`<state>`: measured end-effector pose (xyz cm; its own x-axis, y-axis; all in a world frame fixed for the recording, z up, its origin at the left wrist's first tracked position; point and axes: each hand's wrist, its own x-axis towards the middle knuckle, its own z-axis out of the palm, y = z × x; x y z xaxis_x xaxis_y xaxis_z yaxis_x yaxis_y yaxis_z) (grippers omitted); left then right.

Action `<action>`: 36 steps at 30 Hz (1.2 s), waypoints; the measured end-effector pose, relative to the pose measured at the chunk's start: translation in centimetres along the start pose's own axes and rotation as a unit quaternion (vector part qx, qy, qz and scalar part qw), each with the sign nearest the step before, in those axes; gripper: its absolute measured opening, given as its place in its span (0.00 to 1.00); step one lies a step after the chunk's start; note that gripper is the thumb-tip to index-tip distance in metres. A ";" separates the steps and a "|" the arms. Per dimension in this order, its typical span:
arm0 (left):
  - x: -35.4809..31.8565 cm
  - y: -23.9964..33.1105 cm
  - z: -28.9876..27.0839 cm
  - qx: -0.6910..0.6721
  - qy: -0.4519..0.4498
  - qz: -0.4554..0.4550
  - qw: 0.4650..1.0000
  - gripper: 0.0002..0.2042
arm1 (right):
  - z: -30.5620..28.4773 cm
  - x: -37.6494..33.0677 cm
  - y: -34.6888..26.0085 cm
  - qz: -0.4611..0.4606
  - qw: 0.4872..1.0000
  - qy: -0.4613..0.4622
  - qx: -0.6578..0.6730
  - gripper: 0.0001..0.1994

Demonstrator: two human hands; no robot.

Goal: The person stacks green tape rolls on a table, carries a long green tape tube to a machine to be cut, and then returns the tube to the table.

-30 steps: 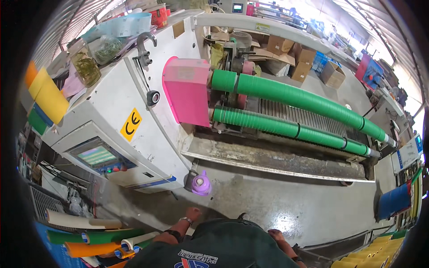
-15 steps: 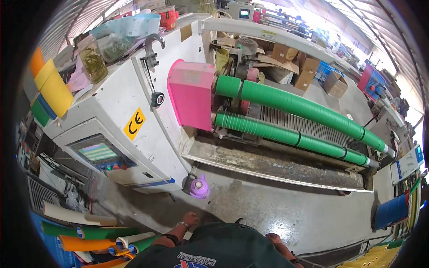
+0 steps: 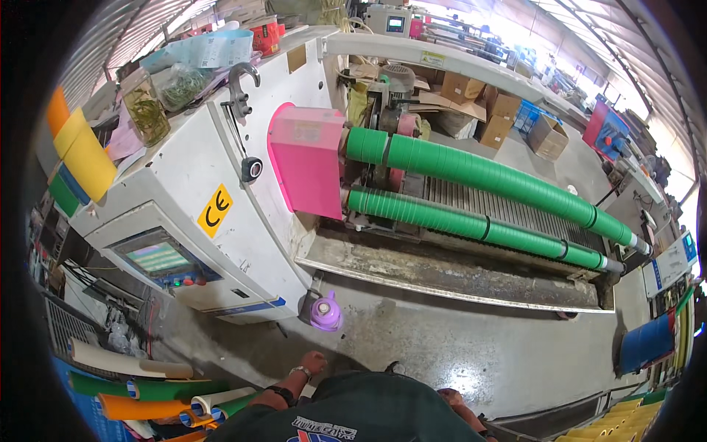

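Observation:
My left hand [image 3: 314,362] hangs low beside my dark shirt, its fingers curled in and nothing showing in them. A watch sits on that wrist. Nearest to it, a purple kettle-like jug [image 3: 325,312] stands on the floor by the machine's base. At my other side, my right hand [image 3: 451,398] is partly behind the shirt, and its fingers are too hidden to read. Ahead of me, a long machine carries two rolls wound in green, a far one [image 3: 479,173] and a near one [image 3: 442,222]. Both enter a pink housing [image 3: 305,162]; neither hand touches them.
The white machine cabinet [image 3: 213,258], with a lit control screen [image 3: 158,256], stands at left. Several coloured rolls [image 3: 140,405] lie at lower left. A blue drum [image 3: 646,348] is at right. Cardboard boxes [image 3: 501,118] stand beyond the machine. A metal trough edge [image 3: 449,289] runs along its front.
My view has shifted slightly, so the machine sits a little further left in the picture. Both hands stay low at my sides, almost unmoved.

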<state>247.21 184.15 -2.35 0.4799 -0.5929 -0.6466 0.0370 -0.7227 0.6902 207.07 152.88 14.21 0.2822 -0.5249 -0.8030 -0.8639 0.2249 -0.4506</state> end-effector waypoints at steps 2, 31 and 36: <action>-0.8 2.5 0.4 -0.077 -0.001 -0.077 0.994 0.18 | 0.0 1.1 1.5 -0.027 1.000 0.005 -0.007 0.18; -2.0 3.1 0.8 -0.014 0.045 -0.065 0.997 0.17 | 0.9 3.9 6.8 -0.209 0.949 -0.046 -0.230 0.19; -1.8 0.8 0.7 -0.034 0.043 -0.091 0.994 0.15 | 1.2 2.7 4.7 -0.053 0.991 -0.052 -0.114 0.20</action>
<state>245.76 184.45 -0.86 0.5323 -0.4205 -0.7347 0.1874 -0.7879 0.5866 204.29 153.51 9.47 0.4070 -0.4447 -0.7979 -0.8960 -0.0244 -0.4434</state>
